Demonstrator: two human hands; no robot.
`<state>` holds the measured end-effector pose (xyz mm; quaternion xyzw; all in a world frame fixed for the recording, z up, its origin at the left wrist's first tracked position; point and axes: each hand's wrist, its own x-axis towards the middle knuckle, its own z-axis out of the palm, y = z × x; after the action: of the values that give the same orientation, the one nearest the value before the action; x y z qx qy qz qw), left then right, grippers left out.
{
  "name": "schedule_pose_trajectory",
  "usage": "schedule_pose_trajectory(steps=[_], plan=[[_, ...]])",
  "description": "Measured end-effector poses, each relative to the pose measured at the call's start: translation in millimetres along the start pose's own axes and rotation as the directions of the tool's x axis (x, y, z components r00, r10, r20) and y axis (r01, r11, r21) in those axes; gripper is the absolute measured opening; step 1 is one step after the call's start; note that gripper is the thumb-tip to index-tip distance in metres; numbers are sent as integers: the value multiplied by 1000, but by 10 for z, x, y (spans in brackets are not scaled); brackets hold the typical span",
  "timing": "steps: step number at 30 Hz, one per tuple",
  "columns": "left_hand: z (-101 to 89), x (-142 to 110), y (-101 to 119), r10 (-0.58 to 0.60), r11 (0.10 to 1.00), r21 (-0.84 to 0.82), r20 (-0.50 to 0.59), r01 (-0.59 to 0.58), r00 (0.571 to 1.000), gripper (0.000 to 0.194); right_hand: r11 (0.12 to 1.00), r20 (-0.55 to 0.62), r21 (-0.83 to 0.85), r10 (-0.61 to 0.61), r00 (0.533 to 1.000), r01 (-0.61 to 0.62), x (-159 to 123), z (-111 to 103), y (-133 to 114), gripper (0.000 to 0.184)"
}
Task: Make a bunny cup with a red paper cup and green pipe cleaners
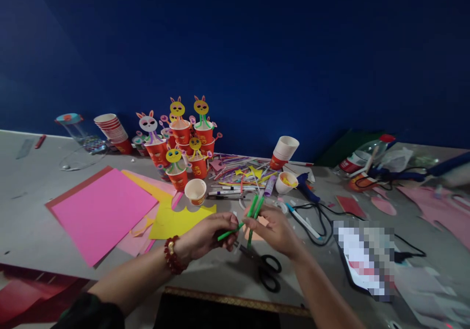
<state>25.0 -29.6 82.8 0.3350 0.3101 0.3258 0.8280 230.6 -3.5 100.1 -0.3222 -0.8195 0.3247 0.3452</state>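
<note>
Above the table's front part, both my hands meet over several short green straws (258,206). My right hand (275,228) pinches the upright green pieces between thumb and fingers. Fingers closed, my left hand (215,233) grips a slanted green straw (228,234) whose free end points left. Whether the pieces are joined is hidden by the fingers. Just below my hands lie black-handled scissors (270,272), their blades partly covered. Behind my left hand is cut yellow paper (179,221), and a white paper cup (196,192) stands beyond it.
Red paper cups with rabbit-faced figures (179,129) stand in a group at the back. Loose straws and pens (235,172) are heaped beside them. Pink sheets (106,211) lie left. A glue gun (307,188), its black cable and a pixelated phone (363,260) are on the right.
</note>
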Motion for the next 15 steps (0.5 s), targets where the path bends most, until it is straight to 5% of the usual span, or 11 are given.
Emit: schedule_pose_trajectory(steps=[8,11,15], plan=[[-57,129,-162,-74,994,74,-25,76,997,16,966,165,-195,-138,977,169,75,111,-209,23],[-55,99,-127,-24,996,84,-38,27,999,14,996,51,-42,75,996,-73,53,128,-114,23],[-61,41,-88,196,973,141,-72,-185,978,17,877,-36,359,356,934,-320,2,157,74,25]])
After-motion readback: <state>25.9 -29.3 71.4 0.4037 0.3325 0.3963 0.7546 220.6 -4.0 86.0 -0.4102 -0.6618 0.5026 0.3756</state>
